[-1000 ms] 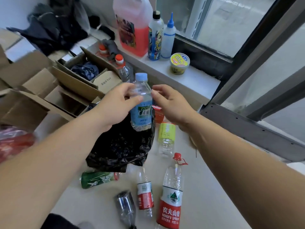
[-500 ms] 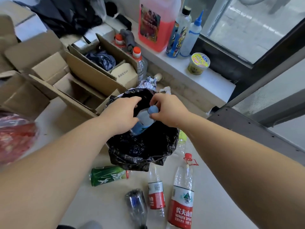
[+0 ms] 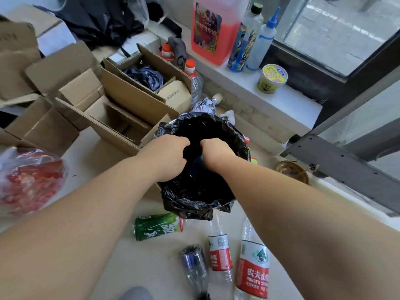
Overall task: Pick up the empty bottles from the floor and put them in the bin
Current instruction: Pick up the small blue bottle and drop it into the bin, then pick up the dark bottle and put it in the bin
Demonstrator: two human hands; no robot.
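The bin [image 3: 194, 198], lined with a black bag, stands on the floor mid-frame. My left hand [image 3: 168, 154] and my right hand [image 3: 216, 152] both reach down into its mouth with fingers curled. Between them, low in the dark bag, only a faint blue patch shows of the blue-label bottle [image 3: 198, 166] that they grip. On the floor in front of the bin lie a green bottle [image 3: 158, 226], a small red-label bottle [image 3: 219, 254], a large red-label bottle [image 3: 253, 267] and a dark crushed bottle [image 3: 194, 265]. A yellow-green bottle [image 3: 254, 161] peeks out behind my right forearm.
Open cardboard boxes [image 3: 129, 100] crowd the left of the bin. The window ledge [image 3: 249, 94] behind carries a pink jug [image 3: 214, 29], spray bottles and a yellow tub [image 3: 272, 79]. A red-filled plastic bag [image 3: 28, 178] sits far left, a brass bowl [image 3: 292, 172] and a dark metal frame [image 3: 346, 165] at right.
Both hands carried the blue-label bottle from above the bin down into the bag. The bottle has sunk almost out of sight. The view has tilted further down over the bin.
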